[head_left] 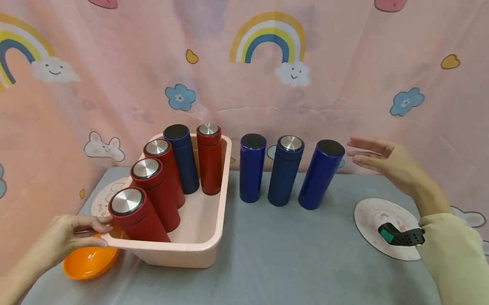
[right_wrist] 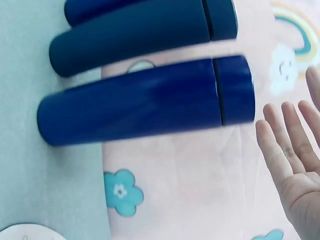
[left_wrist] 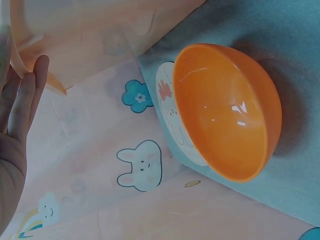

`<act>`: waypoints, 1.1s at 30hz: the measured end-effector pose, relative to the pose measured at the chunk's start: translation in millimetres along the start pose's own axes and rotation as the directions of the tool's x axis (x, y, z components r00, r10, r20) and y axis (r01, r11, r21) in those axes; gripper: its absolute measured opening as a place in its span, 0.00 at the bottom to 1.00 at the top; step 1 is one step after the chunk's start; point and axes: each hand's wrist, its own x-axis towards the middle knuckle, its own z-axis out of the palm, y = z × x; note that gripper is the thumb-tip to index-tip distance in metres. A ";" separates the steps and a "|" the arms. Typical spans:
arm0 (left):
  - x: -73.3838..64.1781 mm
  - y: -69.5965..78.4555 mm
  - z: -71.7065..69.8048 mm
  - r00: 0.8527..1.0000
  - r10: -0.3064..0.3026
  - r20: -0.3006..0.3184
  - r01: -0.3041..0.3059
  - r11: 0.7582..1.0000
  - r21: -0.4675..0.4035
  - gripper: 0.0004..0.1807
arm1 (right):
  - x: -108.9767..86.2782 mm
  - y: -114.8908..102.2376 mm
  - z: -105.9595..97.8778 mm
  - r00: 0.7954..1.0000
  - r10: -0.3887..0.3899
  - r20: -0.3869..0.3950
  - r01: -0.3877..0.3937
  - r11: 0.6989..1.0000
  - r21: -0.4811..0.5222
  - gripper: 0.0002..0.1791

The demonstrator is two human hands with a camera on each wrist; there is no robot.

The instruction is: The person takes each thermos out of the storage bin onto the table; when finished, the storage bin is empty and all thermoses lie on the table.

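One blue flask [head_left: 320,177] (black-topped) just beside the right hand [head_left: 392,161]

- I see a pale pink bin [head_left: 198,216] on the left of the worktop [head_left: 296,266], its near-left corner held by the left hand [head_left: 67,234]; from my end I can't tell whether it sits flat.
- Inside I count four red flasks [head_left: 212,164], standing and silver-topped: three lined up along the left wall, one at the far right.
- A black-topped dark blue flask [head_left: 187,162] stands at the back between them.
- Right of the bin stand a left glossy blue flask [head_left: 251,174], a silver-topped matte navy flask [head_left: 284,177] and a right glossy blue flask [head_left: 317,180], just beside the right hand [head_left: 392,161].
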 end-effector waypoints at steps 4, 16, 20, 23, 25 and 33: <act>0.6 0.5 -0.2 1.000 -0.006 0.008 0.006 1.000 -0.002 0.13 | -8.9 -6.1 10.1 0.999 -0.050 0.022 0.048 0.996 0.081 0.25; -0.4 -0.7 -0.8 1.000 -0.010 0.009 0.010 1.000 -0.009 0.13 | -22.7 -31.9 60.4 0.990 -0.097 0.098 0.067 0.960 0.273 0.21; -0.8 -0.4 0.0 1.000 -0.003 -0.002 0.003 1.000 -0.018 0.13 | -21.6 -40.8 81.1 0.986 -0.103 0.130 0.056 0.945 0.321 0.20; -1.2 -0.8 0.7 1.000 0.011 -0.006 -0.011 1.000 -0.028 0.14 | -19.3 -45.5 95.6 0.984 -0.098 0.146 0.043 0.938 0.343 0.20; -1.1 -1.1 1.1 1.000 0.016 -0.005 -0.017 0.999 -0.031 0.14 | -17.8 -48.5 104.5 0.983 -0.100 0.155 0.038 0.933 0.358 0.21; -1.3 -0.6 1.2 1.000 -0.004 0.004 0.004 0.998 -0.063 0.13 | -3.8 -62.0 139.1 0.975 -0.109 0.196 0.026 0.923 0.384 0.26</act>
